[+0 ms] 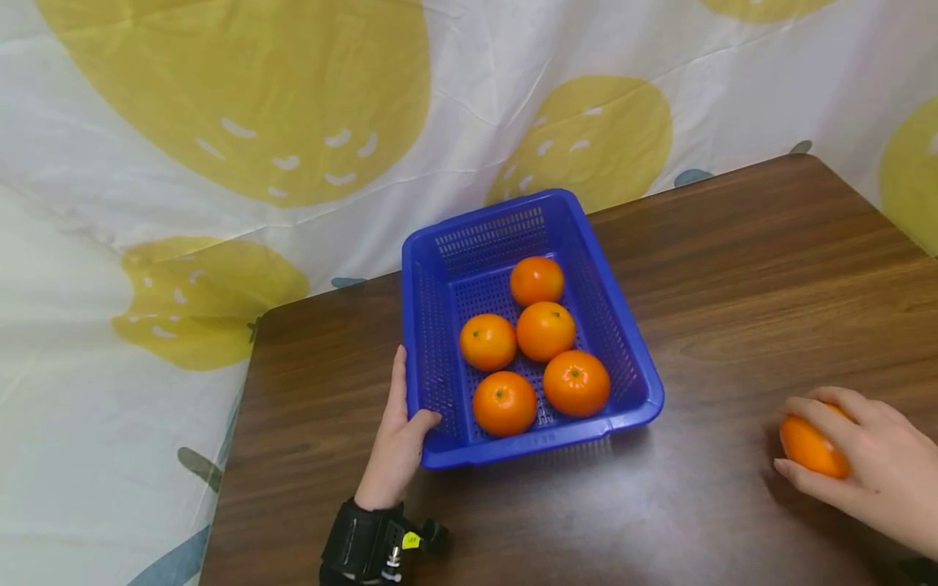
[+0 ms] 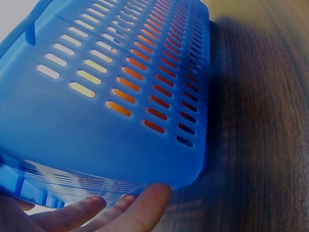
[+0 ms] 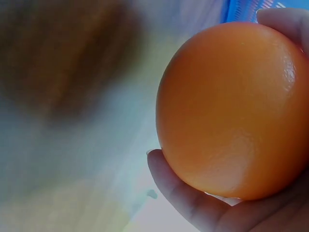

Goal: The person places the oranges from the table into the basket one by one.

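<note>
A blue plastic basket (image 1: 528, 446) with slotted walls holds several oranges (image 1: 504, 404) in the head view. My left hand (image 1: 396, 443) grips its near left corner, the thumb over the rim and the other fingers along the outside wall. From the left wrist, the fingers (image 2: 145, 205) show against the basket's slotted side (image 2: 91, 130), and orange skin shows through the slots. Well to the right of the basket, my right hand (image 1: 872, 456) holds a single orange (image 1: 812, 446). In the right wrist view thumb and fingers curl round that orange (image 3: 227, 111) from both sides.
A dark brown wooden table (image 1: 703, 505) lies under everything. Behind it hangs a white cloth (image 1: 469, 98) with large yellow fruit prints, close to the basket's far end. A black strap with a small device (image 1: 366, 541) sits on the left wrist.
</note>
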`<state>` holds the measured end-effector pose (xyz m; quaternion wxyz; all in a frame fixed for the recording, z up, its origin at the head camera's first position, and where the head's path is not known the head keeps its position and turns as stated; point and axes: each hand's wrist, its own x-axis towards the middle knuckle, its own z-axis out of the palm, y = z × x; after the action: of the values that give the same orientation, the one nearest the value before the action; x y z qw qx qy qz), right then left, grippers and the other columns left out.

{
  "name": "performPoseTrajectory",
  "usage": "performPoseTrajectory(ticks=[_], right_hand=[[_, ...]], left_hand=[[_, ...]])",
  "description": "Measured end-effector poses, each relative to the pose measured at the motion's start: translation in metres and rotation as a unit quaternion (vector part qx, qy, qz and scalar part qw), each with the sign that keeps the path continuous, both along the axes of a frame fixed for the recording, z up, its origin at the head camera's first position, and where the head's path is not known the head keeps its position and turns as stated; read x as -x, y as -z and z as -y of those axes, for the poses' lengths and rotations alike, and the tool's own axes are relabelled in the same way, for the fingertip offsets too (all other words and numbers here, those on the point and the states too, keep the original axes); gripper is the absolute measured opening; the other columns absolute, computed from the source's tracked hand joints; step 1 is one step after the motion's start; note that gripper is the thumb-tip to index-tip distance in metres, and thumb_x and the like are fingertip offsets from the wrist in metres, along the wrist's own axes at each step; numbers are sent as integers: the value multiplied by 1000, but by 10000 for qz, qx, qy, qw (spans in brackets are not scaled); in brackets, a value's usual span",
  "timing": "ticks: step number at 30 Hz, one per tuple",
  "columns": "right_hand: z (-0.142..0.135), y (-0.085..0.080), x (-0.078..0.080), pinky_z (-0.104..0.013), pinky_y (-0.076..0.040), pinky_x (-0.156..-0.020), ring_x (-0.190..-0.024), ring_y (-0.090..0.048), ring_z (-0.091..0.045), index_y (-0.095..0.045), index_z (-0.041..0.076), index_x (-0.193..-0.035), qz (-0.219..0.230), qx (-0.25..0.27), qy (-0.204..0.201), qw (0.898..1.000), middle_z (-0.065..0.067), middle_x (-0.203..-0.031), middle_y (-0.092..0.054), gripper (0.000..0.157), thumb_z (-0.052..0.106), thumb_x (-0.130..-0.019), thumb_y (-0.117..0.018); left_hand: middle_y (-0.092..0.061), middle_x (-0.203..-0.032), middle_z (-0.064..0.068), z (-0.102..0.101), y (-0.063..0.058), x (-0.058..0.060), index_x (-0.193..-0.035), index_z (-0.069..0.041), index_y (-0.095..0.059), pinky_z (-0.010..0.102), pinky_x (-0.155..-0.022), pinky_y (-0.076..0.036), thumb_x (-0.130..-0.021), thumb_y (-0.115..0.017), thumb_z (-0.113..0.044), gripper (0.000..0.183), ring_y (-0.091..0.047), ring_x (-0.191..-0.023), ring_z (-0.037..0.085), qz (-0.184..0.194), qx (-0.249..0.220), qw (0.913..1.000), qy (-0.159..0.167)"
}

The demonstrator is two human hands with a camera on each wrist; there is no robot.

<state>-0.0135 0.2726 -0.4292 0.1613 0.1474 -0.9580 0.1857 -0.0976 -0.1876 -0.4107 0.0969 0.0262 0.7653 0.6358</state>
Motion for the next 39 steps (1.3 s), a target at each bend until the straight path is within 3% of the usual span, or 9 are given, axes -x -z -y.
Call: performPoseTrajectory(ticks=[13,19,27,39], right_hand=[[20,-36,22,-58,-48,-60,-79,-55,-38,-63,9,-103,-176,-74,-386,9991,-18,-100,-59,56,35,-56,-79],[31,-53,35,-54,-50,-59,-80,-54,-33,-63,10,-105,-29,-139,-603,9981,-15,-101,-58,54,37,-60,-79],[48,-71,52,-48,-47,-65,-78,-52,-27,-61,14,-106,-214,-216,-1011,9944,-8,-99,-56,51,35,-62,-77],[73,-96,76,-48,-50,-68,-86,-51,-29,-59,15,-112,94,-425,-1225,9915,-10,-105,-55,51,42,-70,-72]], left_hand=[[-10,-153,-15,1,2,0,-146,-44,-2,50,-110,-22,-84,-39,6,87,-30,-129,15,-31,-82,10000,21],[-10,-153,-15,1,2,0,-146,-44,-2,49,-110,-22,-84,-39,5,87,-29,-130,15,-19,-97,10000,-6],[-9,-153,-15,0,2,0,-146,-43,-2,48,-110,-21,-84,-40,4,87,-29,-130,14,19,-53,10000,-63],[-9,-154,-8,0,4,0,-147,-40,-3,48,-109,-22,-83,-41,6,88,-29,-129,18,-65,-247,9997,-23]])
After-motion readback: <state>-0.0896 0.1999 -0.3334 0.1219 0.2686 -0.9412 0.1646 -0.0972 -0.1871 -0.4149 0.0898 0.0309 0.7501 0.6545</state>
